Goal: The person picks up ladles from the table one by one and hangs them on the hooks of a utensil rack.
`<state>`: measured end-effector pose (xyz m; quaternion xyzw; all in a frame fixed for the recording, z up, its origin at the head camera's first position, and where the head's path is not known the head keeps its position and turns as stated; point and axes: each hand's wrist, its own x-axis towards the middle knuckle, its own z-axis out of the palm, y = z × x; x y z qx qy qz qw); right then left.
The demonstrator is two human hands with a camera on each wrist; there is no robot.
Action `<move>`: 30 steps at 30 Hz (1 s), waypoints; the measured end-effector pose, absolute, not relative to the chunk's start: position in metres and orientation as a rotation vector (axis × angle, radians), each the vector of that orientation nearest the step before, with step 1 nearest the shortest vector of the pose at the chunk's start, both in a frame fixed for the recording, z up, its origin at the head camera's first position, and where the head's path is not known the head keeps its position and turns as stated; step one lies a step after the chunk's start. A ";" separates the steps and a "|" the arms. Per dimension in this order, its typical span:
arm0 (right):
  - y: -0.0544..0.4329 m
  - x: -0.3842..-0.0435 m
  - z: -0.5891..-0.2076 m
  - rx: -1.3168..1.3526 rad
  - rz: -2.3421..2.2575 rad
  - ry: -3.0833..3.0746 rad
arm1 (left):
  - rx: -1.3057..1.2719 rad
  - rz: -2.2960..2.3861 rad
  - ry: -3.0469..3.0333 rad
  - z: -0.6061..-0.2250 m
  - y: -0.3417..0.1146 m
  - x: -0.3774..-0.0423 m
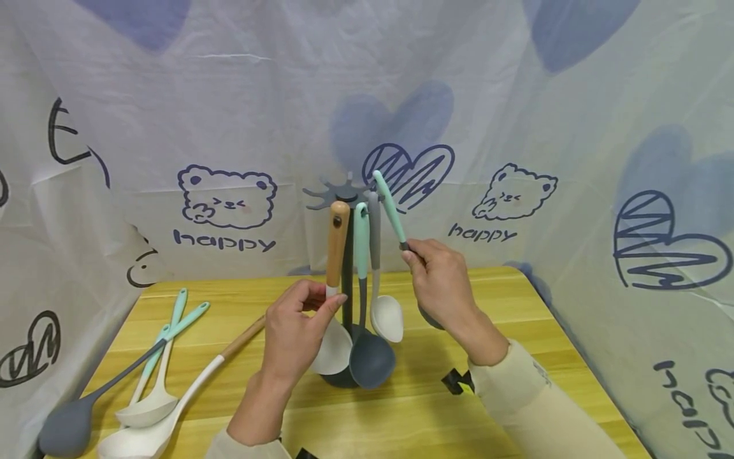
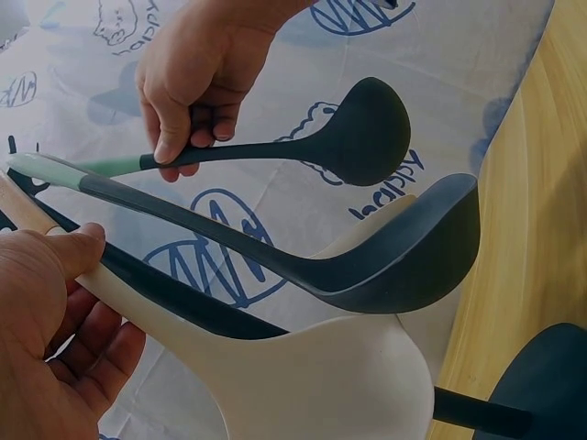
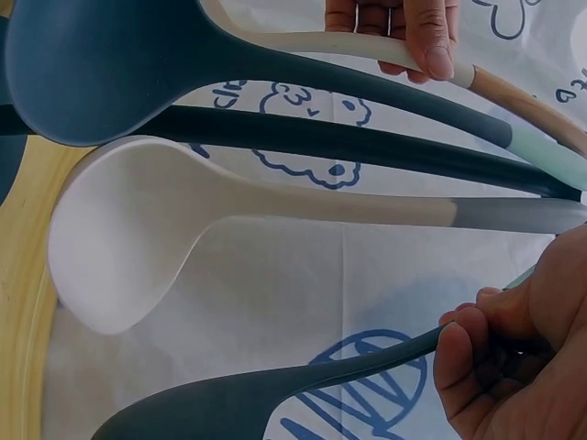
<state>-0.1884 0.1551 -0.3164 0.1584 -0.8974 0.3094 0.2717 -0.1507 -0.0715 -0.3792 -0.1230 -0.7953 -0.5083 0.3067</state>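
A dark utensil stand (image 1: pixel 347 255) with a ring of hooks rises from the table. My left hand (image 1: pixel 295 335) pinches a white ladle with a wooden handle (image 1: pixel 338 248) just below the wood, its top close to the hooks. My right hand (image 1: pixel 441 277) grips a dark ladle with a mint handle (image 1: pixel 390 207) near where the two colours meet. That handle tilts, its tip at the hooks; its dark bowl (image 2: pixel 367 133) shows fully in the left wrist view. Between my hands hang another mint-handled dark ladle (image 1: pixel 371 360) and a white ladle with a grey handle (image 3: pixel 133 229).
At the table's left lie a dark utensil with a mint handle (image 1: pixel 67 426), a white ladle with a mint handle (image 1: pixel 150 410) and a white utensil with a wooden handle (image 1: pixel 197 376), overlapping. A printed curtain (image 1: pixel 309 83) surrounds the wooden table (image 1: pixel 516 319) at the back and sides.
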 end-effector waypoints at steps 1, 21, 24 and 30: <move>0.155 -0.189 -0.317 0.429 0.831 -2.413 | -0.326 -1.346 -2.105 -0.379 -0.072 -0.151; 0.144 -0.196 -0.328 0.479 0.825 -2.424 | -0.346 -1.341 -2.113 -0.380 -0.073 -0.151; 0.142 -0.197 -0.328 0.501 0.816 -2.422 | -0.342 -1.344 -2.116 -0.380 -0.073 -0.151; 0.139 -0.199 -0.329 0.513 0.825 -2.409 | -0.339 -1.339 -2.117 -0.380 -0.072 -0.152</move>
